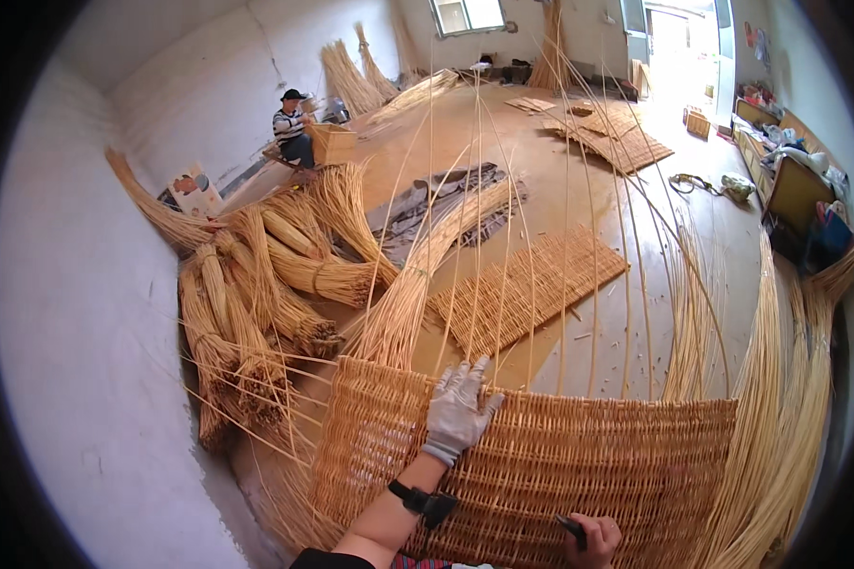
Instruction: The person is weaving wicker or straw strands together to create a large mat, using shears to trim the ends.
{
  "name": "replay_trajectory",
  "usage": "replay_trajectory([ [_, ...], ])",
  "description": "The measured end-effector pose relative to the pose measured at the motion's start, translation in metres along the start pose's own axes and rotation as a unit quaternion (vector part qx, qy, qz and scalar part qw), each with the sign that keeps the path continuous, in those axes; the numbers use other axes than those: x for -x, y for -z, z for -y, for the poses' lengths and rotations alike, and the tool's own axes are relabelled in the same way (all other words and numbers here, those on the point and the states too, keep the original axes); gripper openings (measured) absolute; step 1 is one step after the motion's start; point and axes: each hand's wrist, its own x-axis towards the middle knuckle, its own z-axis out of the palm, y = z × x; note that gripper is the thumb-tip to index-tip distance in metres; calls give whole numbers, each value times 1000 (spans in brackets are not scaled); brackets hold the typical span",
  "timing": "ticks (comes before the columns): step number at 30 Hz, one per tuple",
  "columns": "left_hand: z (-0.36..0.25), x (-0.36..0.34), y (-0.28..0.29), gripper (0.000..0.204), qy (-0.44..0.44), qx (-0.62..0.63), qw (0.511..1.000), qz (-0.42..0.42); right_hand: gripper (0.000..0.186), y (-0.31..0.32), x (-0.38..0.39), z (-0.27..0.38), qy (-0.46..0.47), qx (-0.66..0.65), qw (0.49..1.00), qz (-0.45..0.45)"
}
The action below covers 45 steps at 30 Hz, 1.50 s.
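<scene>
A woven wicker panel (598, 446) spans the space in front of me, with long thin upright rods (510, 284) rising from its far edge. My left hand (457, 412), in a pale grey glove, lies on that edge left of the middle, fingers stretched forward and thumb apart. Its wrist carries a black strap with a small black device (436, 509). Low on the panel's right half, my bare right hand (595, 542) is closed around a short dark tool (571, 525). Most of that tool is hidden in the fist, so its kind cannot be told.
Bundles of wicker rods (256, 313) are heaped at left; more loose rods (764, 427) stand along the right. Beyond my panel lie another woven panel (531, 289) and a dark cloth (436, 204). A person (294, 128) sits working by the left wall. Cluttered furniture (802, 190) lines the right wall.
</scene>
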Motion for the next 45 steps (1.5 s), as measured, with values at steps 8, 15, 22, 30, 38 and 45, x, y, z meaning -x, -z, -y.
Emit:
replay_trajectory([
  [8,5,1,-3,59,-27,12,997,-75,31,-2,1,-6,5,-12,1000,-6],
  [15,7,-1,-2,46,-52,17,998,-44,30,-4,-2,-2,0,-21,1000,5],
  [22,1,0,4,41,-55,24,997,-54,30,-3,-1,-2,9,-10,1000,-4],
  [30,5,4,1,43,-46,32,998,-40,30,-3,0,0,4,-16,1000,-4],
  [38,2,-3,10,41,-56,32,997,-50,26,-4,3,-14,74,16,997,-16],
  [45,5,7,-13,68,-30,-63,997,17,20,-3,4,-12,53,15,998,-6],
])
